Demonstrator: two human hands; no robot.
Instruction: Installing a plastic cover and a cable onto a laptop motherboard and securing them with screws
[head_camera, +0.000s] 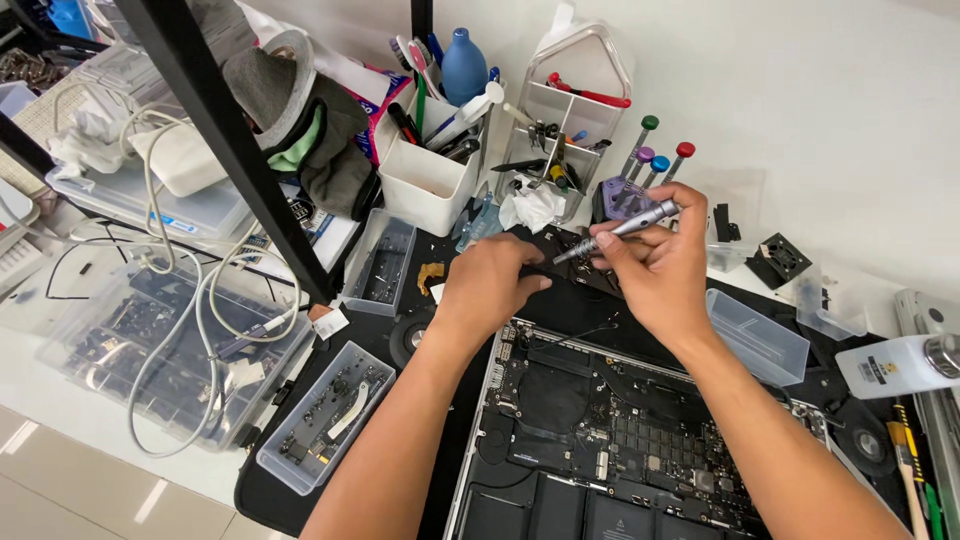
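An opened laptop lies bottom-up on a black mat, its circuit board and battery cells exposed. My right hand grips a slim silver screwdriver, tip pointing down-left toward the laptop's far edge. Just left of the tip, my left hand presses on a dark part at that edge, fingers curled over it. What lies under the left fingers is hidden.
Clear plastic trays of small parts sit to the left, another empty tray to the right. A white tool caddy, a screwdriver stand, tangled white cables and a white bottle surround the mat.
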